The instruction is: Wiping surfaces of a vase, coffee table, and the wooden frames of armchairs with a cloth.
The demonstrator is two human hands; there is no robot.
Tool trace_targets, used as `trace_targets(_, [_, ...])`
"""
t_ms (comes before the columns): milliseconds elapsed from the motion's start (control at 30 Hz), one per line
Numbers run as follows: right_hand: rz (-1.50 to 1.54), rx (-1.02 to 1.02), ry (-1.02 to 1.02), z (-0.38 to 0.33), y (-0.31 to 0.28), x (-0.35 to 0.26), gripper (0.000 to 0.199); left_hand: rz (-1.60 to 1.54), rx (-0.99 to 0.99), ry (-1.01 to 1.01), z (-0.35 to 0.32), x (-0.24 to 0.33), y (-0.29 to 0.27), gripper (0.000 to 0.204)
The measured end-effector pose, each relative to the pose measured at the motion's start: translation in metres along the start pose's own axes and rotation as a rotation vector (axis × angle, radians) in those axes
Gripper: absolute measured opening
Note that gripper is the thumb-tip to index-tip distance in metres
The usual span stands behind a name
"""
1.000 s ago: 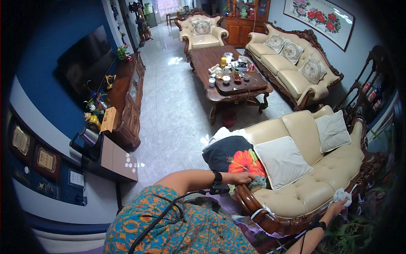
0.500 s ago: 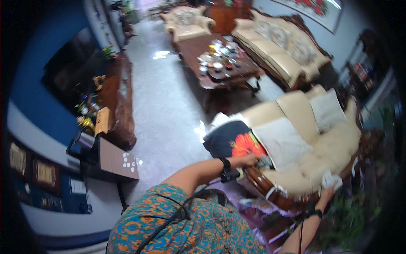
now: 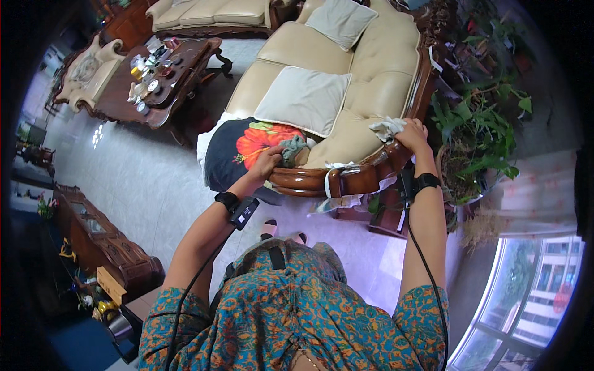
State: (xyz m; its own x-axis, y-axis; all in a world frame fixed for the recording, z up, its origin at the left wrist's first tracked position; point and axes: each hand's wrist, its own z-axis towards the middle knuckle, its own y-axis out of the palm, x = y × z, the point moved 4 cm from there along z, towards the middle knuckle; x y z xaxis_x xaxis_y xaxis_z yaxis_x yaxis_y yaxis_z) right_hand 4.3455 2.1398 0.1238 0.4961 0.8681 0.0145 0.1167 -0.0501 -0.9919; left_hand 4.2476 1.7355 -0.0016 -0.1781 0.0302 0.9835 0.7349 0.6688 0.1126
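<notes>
My left hand closes on a crumpled grey-green cloth and presses it on the glossy carved wooden armrest of the cream leather sofa. My right hand grips a white rag on the same curved wood rail. A dark cushion with a red flower lies just beside the left hand, and leafy potted plants stand near the right one.

One fisheye camera rides on the head, looking steeply down. The sofa lies near; edges bend rimward.
</notes>
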Motion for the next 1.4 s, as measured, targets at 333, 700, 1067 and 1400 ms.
trace_targets(333, [-0.119, -0.427, -0.113, -0.014, 0.011, -0.081, 0.055, 0.049, -0.013, 0.006, 0.007, 0.000, 0.012, 0.038])
trace_targets(700, [0.887, -0.618, -0.250, -0.087, -0.035, -0.137, 0.039, 0.116, -0.324, 0.003, 0.018, -0.002, -0.001, 0.035])
trace_targets(1067, [1.206, 0.629, 0.295, -0.170, -0.017, -0.011, 0.053, 0.023, -0.473, -0.128, 0.016, 0.109, 0.065, 0.039])
trace_targets(1400, [1.765, 0.682, 0.461, -0.195, 0.088, -0.068, 0.035, 0.159, -0.402, 0.052, 0.005, 0.100, 0.074, 0.035])
